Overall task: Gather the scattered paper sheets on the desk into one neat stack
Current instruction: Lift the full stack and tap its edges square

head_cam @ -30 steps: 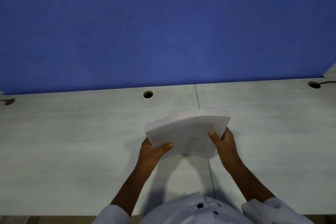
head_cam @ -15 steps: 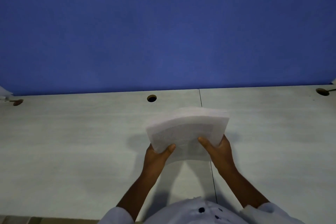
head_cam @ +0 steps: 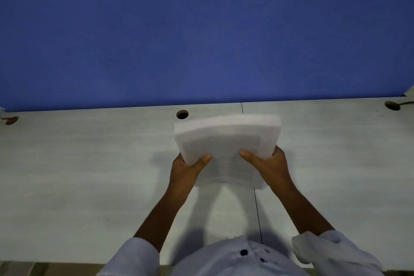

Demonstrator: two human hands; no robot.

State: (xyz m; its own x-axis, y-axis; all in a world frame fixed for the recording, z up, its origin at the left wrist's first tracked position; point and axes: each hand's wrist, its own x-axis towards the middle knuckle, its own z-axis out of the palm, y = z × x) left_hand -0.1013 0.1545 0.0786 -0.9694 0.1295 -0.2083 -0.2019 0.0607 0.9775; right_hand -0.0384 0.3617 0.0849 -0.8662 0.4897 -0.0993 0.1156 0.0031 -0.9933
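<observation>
A thick stack of white paper sheets [head_cam: 226, 139] stands tilted on its lower edge in the middle of the pale desk [head_cam: 89, 163]. Its top leans away from me, and faint print shows on the front sheet. My left hand [head_cam: 186, 168] grips the stack's lower left side, thumb laid over the front. My right hand [head_cam: 266, 166] holds the lower right side the same way. The fingers of both hands are hidden behind the paper. No loose sheets show elsewhere on the desk.
A blue partition wall [head_cam: 201, 29] rises along the desk's far edge. Three round cable holes sit near that edge: centre [head_cam: 182, 114], far left [head_cam: 11, 120] and far right [head_cam: 392, 105]. A seam [head_cam: 257, 210] runs across the desk under the stack.
The stack has tipped more upright and squared up between my hands. My thumbs have slid closer together on the front sheet. The view has shifted slightly.
</observation>
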